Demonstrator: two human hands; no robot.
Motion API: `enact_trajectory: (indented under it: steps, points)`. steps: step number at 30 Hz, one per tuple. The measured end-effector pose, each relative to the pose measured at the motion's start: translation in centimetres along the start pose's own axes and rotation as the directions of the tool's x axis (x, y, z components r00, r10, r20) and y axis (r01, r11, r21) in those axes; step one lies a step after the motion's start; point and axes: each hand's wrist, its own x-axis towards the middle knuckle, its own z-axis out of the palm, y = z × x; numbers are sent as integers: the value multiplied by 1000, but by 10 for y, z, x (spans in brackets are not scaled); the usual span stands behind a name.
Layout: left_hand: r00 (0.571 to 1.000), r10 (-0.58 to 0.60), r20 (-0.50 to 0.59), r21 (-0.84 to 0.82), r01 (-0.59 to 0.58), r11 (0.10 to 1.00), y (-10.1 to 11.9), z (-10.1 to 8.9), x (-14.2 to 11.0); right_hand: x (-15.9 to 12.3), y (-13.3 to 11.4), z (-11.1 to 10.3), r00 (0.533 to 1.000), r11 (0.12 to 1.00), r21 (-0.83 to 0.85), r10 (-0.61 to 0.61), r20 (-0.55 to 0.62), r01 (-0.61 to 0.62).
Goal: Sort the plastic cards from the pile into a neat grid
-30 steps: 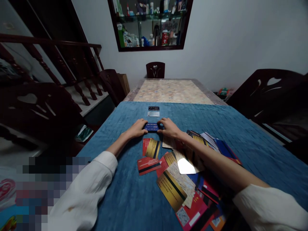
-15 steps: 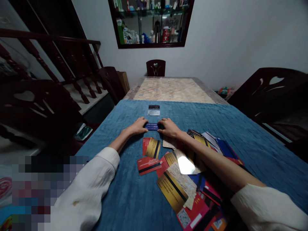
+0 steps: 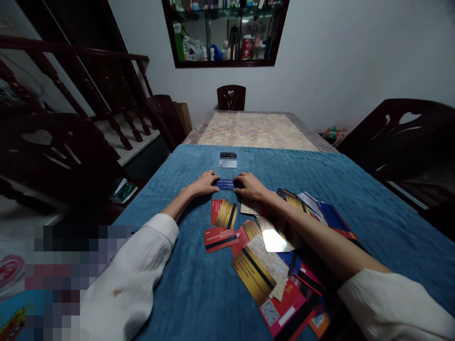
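A blue card (image 3: 226, 184) with pale print lies flat on the blue cloth, between my two hands. My left hand (image 3: 206, 183) is closed on its left edge, thumb on the near side and fingers on the far side. At the right edge my right hand (image 3: 250, 185) grips it the same way. Just beyond it lie a white card (image 3: 228, 164) and a black card (image 3: 228, 155), one behind the other. Closer to me are a gold card (image 3: 226, 214) overlapping a red one, and another red card (image 3: 219, 239) with a dark stripe.
A loose heap of cards, among them a large gold card (image 3: 253, 276), spreads under and around my right forearm. The blue cloth (image 3: 192, 284) covers the near part of the table; a patterned top (image 3: 256, 130) shows beyond. Dark wooden chairs (image 3: 231, 98) stand around it.
The view has tipped slightly, so the table and cards sit a little higher in the picture. Both hands keep their hold on the blue card, which stays in line with the other two.
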Motion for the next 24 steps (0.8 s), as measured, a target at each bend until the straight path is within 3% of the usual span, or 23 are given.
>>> enact_trajectory:
  steps: [16,24]
  points:
    - [998,-55,-25,31,56,998,16,-2,-11,4,-1,-5,998,999,-35,13,57,-11]
    - [986,-106,-130,105,120,987,45,-9,-38,-10,-6,-11,995,996,29,-84,-46,85]
